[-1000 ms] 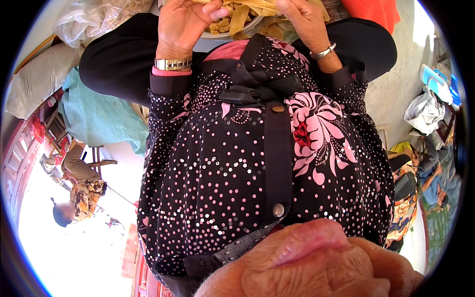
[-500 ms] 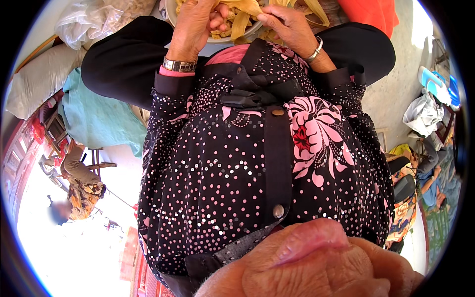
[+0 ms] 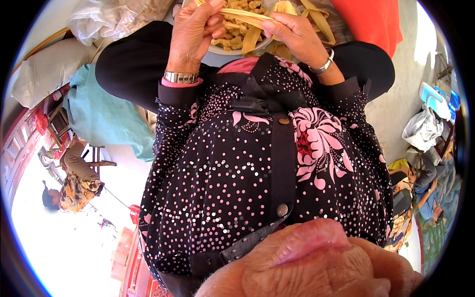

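Note:
A flat, pale yellow strip (image 3: 242, 17), creased lengthwise, is stretched between my two hands. My left hand (image 3: 200, 27), with a metal watch at the wrist, pinches one end with its fingers curled. The other end is held between the thumb and fingers of my right hand (image 3: 293, 32), which has a silver bangle below it. Under the strip sits a pale bowl (image 3: 217, 50), filled with small, lumpy yellow pieces (image 3: 235, 40). More broad yellow strips (image 3: 319, 22) lie beside the bowl near my right hand. What the material is, I cannot tell.
Red cloth (image 3: 373, 20) lies at the upper right. Clear plastic bags (image 3: 106, 20), a stuffed pale sack (image 3: 54, 74) and a teal cloth (image 3: 106, 116) are on the left. Another person (image 3: 76, 178) sits at the far left, and a person in blue (image 3: 429, 200) at the right.
Both hands appear slightly lower in the picture, and more of the bowl shows. The yellow strip, broad and loosely folded before, is now narrower and pulled straight between my hands.

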`<state>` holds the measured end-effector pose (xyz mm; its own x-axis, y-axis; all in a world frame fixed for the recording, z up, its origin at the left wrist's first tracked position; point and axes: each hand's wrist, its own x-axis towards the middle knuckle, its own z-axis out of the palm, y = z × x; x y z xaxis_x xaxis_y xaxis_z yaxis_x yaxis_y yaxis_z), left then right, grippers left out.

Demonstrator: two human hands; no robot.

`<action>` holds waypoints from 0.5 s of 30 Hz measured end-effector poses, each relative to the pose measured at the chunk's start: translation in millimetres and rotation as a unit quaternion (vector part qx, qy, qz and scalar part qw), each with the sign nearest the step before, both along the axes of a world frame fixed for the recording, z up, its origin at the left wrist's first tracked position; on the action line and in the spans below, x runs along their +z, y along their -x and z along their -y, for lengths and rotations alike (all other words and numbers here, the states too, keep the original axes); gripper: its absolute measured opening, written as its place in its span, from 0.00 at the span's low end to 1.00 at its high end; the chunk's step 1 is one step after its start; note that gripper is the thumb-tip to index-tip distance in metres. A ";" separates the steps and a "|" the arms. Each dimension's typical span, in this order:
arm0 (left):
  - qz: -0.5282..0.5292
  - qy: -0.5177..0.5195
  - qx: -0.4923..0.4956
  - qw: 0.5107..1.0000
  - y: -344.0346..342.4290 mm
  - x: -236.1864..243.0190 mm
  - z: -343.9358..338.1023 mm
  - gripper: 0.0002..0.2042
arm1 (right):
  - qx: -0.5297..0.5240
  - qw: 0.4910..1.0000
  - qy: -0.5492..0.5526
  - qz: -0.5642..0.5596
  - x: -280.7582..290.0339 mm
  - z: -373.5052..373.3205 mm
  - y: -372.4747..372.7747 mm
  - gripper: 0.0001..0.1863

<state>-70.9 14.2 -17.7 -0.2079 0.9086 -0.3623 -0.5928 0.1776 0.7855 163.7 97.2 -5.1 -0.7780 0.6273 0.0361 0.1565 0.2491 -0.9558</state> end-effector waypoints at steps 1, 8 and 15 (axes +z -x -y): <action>0.003 0.004 0.002 1.000 2.8 0.5 -2.9 0.04 | 0.000 1.000 -0.024 0.009 0.5 -4.9 1.5 0.23; -0.050 -0.090 0.027 0.994 -2.7 53.8 -77.9 0.05 | -0.057 0.950 -0.295 0.086 33.9 -89.9 23.3 0.24; -0.125 -0.156 0.071 0.977 41.2 62.4 -153.2 0.07 | -0.143 0.865 -0.470 0.103 69.6 -183.4 71.2 0.16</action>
<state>-112.1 167.4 44.7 -0.3862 0.9224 0.0066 -0.3761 -0.1641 0.9119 92.5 280.6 64.5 -0.6464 0.5642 0.5136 0.4830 0.8238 -0.2970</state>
